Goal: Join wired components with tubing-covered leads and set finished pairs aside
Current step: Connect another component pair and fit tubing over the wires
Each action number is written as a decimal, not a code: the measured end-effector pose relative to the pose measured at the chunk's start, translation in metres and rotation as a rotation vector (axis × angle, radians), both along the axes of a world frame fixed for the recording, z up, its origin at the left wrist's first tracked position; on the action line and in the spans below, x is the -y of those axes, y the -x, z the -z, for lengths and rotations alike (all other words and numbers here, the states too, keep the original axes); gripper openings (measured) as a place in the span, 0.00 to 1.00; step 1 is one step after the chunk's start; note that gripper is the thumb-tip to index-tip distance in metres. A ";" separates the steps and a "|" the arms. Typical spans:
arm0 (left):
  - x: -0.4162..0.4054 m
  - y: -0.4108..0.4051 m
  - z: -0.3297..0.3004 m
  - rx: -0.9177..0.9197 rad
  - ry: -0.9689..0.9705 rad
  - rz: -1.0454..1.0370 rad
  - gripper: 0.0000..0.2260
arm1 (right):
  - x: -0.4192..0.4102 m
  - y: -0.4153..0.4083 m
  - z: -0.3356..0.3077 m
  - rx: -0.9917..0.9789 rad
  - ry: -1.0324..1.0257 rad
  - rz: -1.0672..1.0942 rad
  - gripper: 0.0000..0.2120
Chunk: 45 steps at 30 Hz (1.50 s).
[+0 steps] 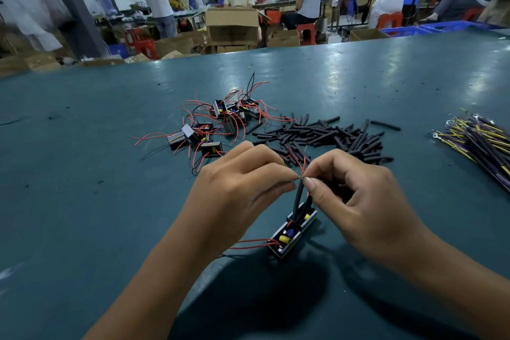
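Two small black box components (292, 229) with red wires lie end to end on the green table (82, 174), below my hands. Black tubing (299, 196) covers leads that rise from them to my fingertips. My left hand (237, 182) and my right hand (356, 190) meet above the components, each pinching bare red wire ends (301, 174) together at the top of the tubing. A heap of loose wired components (218, 124) lies farther back, and a pile of cut black tubing pieces (331, 136) lies to its right.
A bundle of yellow and dark wires with ring terminals (480, 143) lies at the right edge. Beyond the table's far edge stand cardboard boxes (231, 25), red stools, blue crates and several seated or standing people at other benches.
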State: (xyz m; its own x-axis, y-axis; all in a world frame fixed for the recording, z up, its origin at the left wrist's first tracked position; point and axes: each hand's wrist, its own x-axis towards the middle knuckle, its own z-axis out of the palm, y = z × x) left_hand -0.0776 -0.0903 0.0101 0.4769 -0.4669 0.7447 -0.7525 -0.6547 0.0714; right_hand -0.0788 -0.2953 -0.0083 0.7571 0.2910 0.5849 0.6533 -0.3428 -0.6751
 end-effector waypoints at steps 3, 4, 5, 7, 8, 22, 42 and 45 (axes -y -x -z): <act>-0.002 -0.001 -0.001 0.051 -0.025 0.002 0.07 | 0.000 0.000 -0.001 0.008 0.014 -0.007 0.02; -0.002 -0.001 0.000 0.059 -0.033 0.003 0.07 | 0.000 0.000 -0.001 0.009 0.016 -0.009 0.03; -0.002 -0.001 0.000 0.066 -0.040 0.003 0.07 | 0.000 0.000 0.000 0.012 0.018 -0.010 0.03; -0.001 -0.001 -0.001 0.079 -0.050 0.004 0.08 | 0.000 0.000 0.000 0.024 0.030 -0.006 0.03; -0.001 -0.001 -0.001 0.086 -0.054 0.004 0.09 | 0.000 0.000 0.000 0.032 0.038 -0.004 0.03; 0.015 0.011 -0.001 -0.369 0.257 -0.021 0.08 | 0.000 0.001 0.001 0.090 0.053 0.035 0.02; 0.030 0.017 -0.001 -1.143 0.862 0.098 0.12 | -0.002 0.001 0.006 0.178 0.088 0.066 0.02; 0.017 0.012 -0.001 -0.720 0.503 0.048 0.03 | 0.000 -0.001 0.006 0.126 0.050 0.067 0.02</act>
